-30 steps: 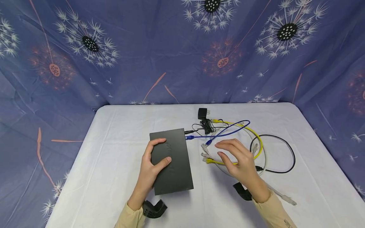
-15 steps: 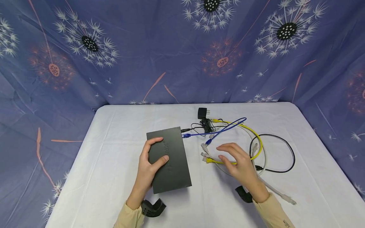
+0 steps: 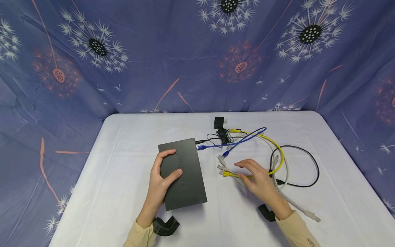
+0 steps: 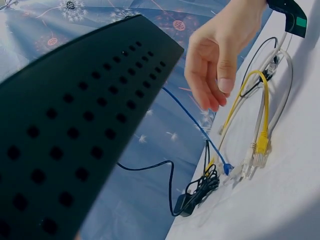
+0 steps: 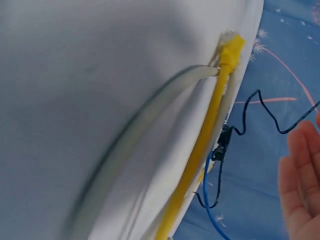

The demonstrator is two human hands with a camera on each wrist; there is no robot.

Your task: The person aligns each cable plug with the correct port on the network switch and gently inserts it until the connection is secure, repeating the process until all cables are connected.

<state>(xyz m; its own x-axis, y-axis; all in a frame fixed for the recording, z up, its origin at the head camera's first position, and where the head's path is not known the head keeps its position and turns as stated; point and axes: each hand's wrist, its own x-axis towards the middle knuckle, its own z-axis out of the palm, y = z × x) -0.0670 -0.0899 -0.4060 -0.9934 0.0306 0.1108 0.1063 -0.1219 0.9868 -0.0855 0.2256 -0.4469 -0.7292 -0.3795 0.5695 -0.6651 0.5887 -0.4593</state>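
Note:
My left hand (image 3: 160, 181) grips a flat black network switch (image 3: 191, 185), thumb on top, raised above the table and slightly tilted. Rows of vent holes cover its side in the left wrist view. A blue Ethernet cable (image 3: 243, 140) and a thin black power plug (image 3: 201, 141) run into its right edge; the blue cable's other end lies on the table. My right hand (image 3: 260, 181) hovers with loosely bent fingers, holding nothing, above the yellow Ethernet cable (image 3: 279, 151) and grey Ethernet cables (image 3: 288, 199). The left wrist view also shows this right hand (image 4: 215, 55).
At the back lies a black power adapter (image 3: 219, 122) with its cord bundled (image 3: 225, 136). A looped black cable (image 3: 316, 168) rests on the right. White cloth covers the table (image 3: 123, 144), and a blue patterned curtain (image 3: 172, 51) hangs behind and at both sides.
My left hand has moved the switch slightly left and up in the head view, the blue cable trailing along. My right hand has come slightly lower over the cables.

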